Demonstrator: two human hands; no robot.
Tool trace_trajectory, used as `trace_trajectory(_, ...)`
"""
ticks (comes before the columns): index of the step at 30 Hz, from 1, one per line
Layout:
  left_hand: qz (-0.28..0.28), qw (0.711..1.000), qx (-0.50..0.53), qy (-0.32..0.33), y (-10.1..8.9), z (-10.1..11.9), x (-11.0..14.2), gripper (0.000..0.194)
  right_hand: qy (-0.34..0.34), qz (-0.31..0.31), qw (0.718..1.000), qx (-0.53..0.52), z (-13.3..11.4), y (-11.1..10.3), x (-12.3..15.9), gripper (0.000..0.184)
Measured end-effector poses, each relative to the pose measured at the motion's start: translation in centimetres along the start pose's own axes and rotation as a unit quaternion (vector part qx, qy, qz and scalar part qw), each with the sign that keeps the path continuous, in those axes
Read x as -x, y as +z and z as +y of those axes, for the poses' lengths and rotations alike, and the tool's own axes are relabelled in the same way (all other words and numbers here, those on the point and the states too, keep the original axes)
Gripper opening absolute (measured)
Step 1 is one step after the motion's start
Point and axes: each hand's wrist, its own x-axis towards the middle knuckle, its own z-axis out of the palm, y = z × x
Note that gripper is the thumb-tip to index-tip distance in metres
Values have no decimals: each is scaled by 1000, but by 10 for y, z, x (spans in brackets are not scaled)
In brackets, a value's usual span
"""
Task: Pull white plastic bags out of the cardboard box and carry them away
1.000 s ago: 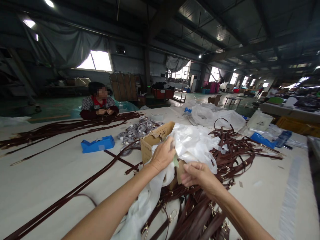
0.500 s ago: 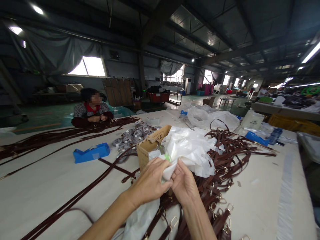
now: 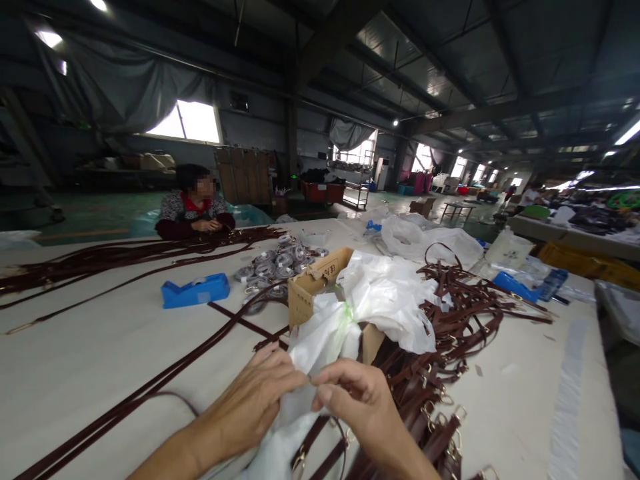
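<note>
Plastic bag (image 3: 320, 333): white, thin, crumpled; its lower end is pulled toward the person and sits low in the middle of the view, its upper bulk spilling over a cardboard box, with a small green mark at the gathered neck.
Left hand (image 3: 253, 400): fingers curled, thumb and forefinger pressed together on the bag's near edge.
Right hand (image 3: 357, 400): fingers bent, fingertips pinching the same edge, just beside the left hand (the two nearly touch).
Cardboard box (image 3: 313, 293): open, brown, standing on the table behind the hands, partly draped by the bag.
Straps (image 3: 450, 313): dark brown, with metal buckles, heaped to the right of the box and under the hands; long ones run leftward across the table.
Tape dispenser (image 3: 195, 291): blue, left of the box, well apart.
Tape rolls (image 3: 280, 260): a cluster behind the box.
Table (image 3: 75, 360): pale, wide.
Co-worker (image 3: 195, 203): seated at the far edge, hands on straps.
</note>
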Motion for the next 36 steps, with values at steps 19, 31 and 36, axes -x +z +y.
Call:
trace_trajectory(19,75,987,-94,-108,-22,34,-128,29,-78,-312,593,738,-32,-110,-192,47)
trace_trajectory(31,35,985,-57,-160,6,20,-132,22,-144,-222,522,811,-37,-159,-125,21)
trace_trajectory(36,31,990,-39,-134,10,20,-133,27,-138,-176,534,816,-23,-167,-63,18)
